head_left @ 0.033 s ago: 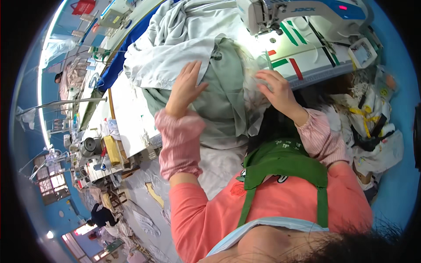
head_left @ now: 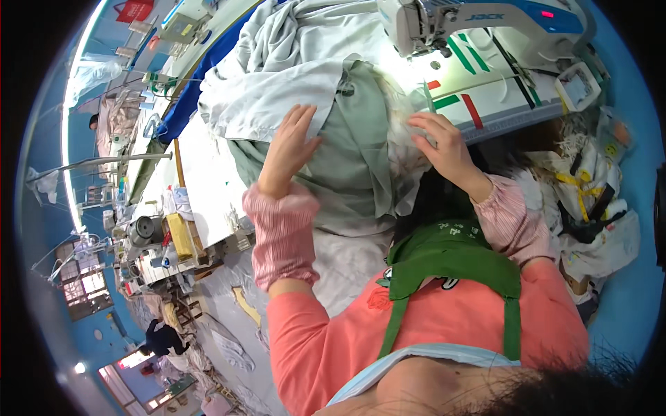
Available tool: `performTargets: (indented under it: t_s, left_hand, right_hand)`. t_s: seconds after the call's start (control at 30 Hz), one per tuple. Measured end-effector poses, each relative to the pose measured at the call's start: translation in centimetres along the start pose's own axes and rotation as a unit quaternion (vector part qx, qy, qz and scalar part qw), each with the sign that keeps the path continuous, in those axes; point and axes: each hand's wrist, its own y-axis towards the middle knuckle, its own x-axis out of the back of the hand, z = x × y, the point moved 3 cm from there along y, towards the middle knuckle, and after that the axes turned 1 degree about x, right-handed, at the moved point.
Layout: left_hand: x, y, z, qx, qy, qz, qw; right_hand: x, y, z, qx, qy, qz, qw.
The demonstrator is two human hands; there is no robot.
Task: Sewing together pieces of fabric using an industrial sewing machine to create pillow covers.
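Observation:
My left hand (head_left: 288, 147) lies over the pale grey-green cloth (head_left: 350, 132), its fingers stretched out toward the folded lighter flap (head_left: 267, 100). Whether it presses on the cloth or hovers just above is hard to tell. To the right, my right hand (head_left: 445, 148) is beside the cloth's right edge and the front of the sewing machine bed. Its fingers are bent but apart from the thumb, and I see nothing held between them. Next to its fingertips is a whitish, see-through material (head_left: 404, 132). The sewing machine head (head_left: 409, 28) stands beyond, its lamp lighting the bed.
Red and green tape strips (head_left: 472, 111) mark the white machine bed. A small control panel (head_left: 577, 86) sits at its right end. Bags and scraps with a yellow tape measure (head_left: 579, 186) pile up at right. More machines and a person (head_left: 165, 338) are at left.
My left hand has drawn slightly back toward me and to the left. My right hand stays nearly in place, and the cloth looks almost unchanged.

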Motion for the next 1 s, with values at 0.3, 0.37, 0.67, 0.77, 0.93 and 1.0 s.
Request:
performTargets:
  t_s: [0.3,0.37,0.67,0.77,0.93,1.0]
  left_hand:
    - [-1.4,-4.3,7.5,0.007,0.105,-0.066,0.992]
    - [-0.2,-3.6,8.4,0.001,0.116,-0.107,0.987]
    - [15.5,2.9,0.4,0.063,-0.041,-0.231,0.970]
    - [17.9,3.2,-6.2,-0.037,0.068,-0.193,0.978]
    - [14.5,4.5,-9.4,-0.047,-0.013,-0.078,0.996]
    - [12.6,4.3,-9.1,-0.035,-0.020,-0.030,0.999]
  right_hand:
    - [-2.3,1.3,1.1,0.021,0.056,0.047,0.997]
    - [-2.6,2.1,1.8,0.042,0.083,0.072,0.993]
    - [-0.8,10.2,10.4,0.190,0.146,-0.058,0.969]
    - [1.2,10.6,12.7,0.241,0.135,-0.192,0.942]
    - [2.8,9.6,12.2,0.217,0.043,-0.224,0.949]
    - [2.9,9.6,11.3,0.233,0.008,-0.180,0.956]
